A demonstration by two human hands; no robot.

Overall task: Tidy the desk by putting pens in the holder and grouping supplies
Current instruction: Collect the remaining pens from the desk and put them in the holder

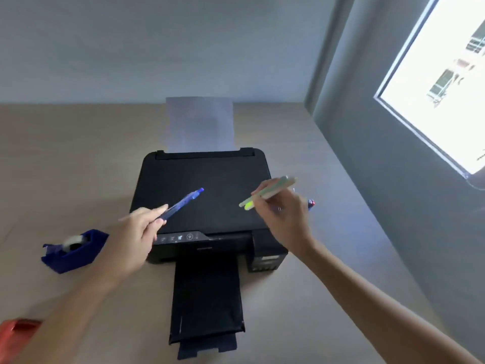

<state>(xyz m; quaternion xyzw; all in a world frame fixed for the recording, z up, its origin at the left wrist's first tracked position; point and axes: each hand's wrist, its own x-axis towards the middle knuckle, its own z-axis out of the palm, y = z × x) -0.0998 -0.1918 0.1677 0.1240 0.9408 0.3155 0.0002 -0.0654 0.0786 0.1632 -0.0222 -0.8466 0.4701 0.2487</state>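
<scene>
1. Orange-red, an unclear object (18, 333) sat at the lower-left corner of the frame, too blurred to identify.
2. A blue tape dispenser (74, 250) with a clear roll stood on the beige desk (65, 158), to the left of the printer and apart from it.
3. The left hand (131, 240) was closed around a blue pen (183, 203), pinching its lower end between thumb and fingers; the pen angled up and to the right above the printer lid.
4. A black printer (210, 195) sat mid-desk with a white sheet (199, 124) standing in its rear feed and its output tray (207, 300) pulled out toward the camera.
5. The right hand (286, 219) gripped a bundle of pale highlighters (267, 191), the yellow tip pointing down-left over the printer's right side; another pen (311, 203) with a red-and-blue end stuck out behind the hand, seemingly in the same grip.
6. A bright window (446, 82) filled the grey wall at right.
</scene>
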